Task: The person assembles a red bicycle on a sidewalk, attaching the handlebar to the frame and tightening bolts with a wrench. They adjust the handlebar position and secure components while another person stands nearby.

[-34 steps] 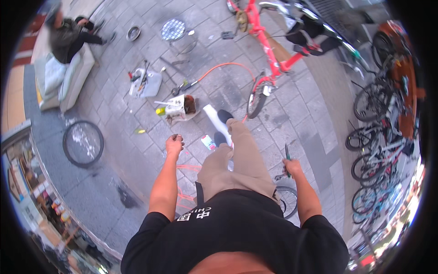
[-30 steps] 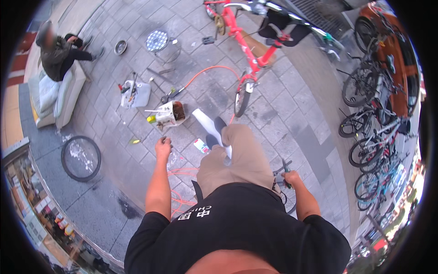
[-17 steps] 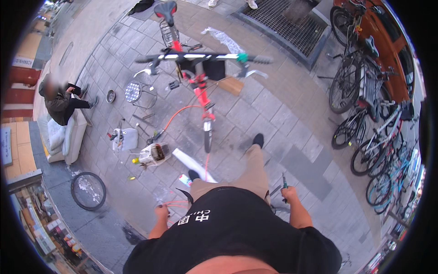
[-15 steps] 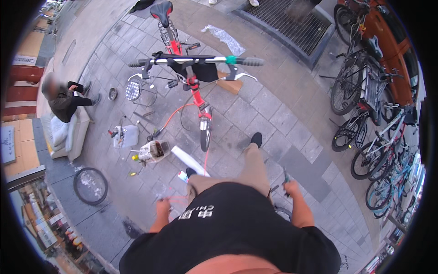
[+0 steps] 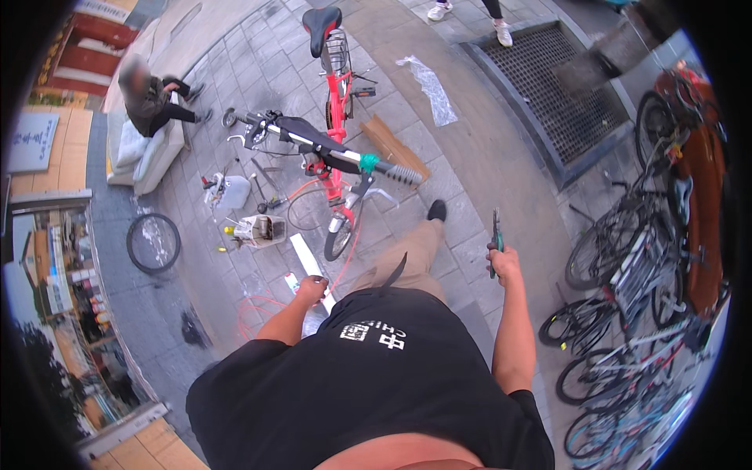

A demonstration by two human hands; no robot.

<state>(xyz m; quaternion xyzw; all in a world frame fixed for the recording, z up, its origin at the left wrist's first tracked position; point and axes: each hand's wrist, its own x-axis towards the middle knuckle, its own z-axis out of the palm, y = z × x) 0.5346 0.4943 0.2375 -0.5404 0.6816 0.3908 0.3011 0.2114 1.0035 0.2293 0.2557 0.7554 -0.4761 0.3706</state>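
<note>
In my right hand [image 5: 505, 262] is a pair of green-handled pliers [image 5: 497, 229], its jaws pointing away from me. My left hand [image 5: 314, 290] hangs above a long white strip [image 5: 306, 258] on the ground, its fingers curled; what they hold, if anything, is too small to make out. Ahead of me stands a red bicycle [image 5: 335, 117], front wheel [image 5: 338, 239] toward me. Its handlebar is turned at an angle, with a black bag-like cover [image 5: 305, 131] at the middle and green wrapping [image 5: 368, 162] by the right grip.
Left of the bicycle lie a container of tools [image 5: 270, 228], a white jug [image 5: 232, 192] and a loose tire [image 5: 153, 244]. A person sits on an armchair [image 5: 129, 146]. Cardboard [image 5: 394, 149] and a metal grate [image 5: 548, 70] lie ahead; parked bicycles [image 5: 619, 368] line the right. A passer-by's legs [image 5: 499, 19] show at the top.
Both my hands have come up and forward, the right one with the pliers. My view has swung rightward. The bicycle's handlebar now slants, and a passer-by's legs show more fully.
</note>
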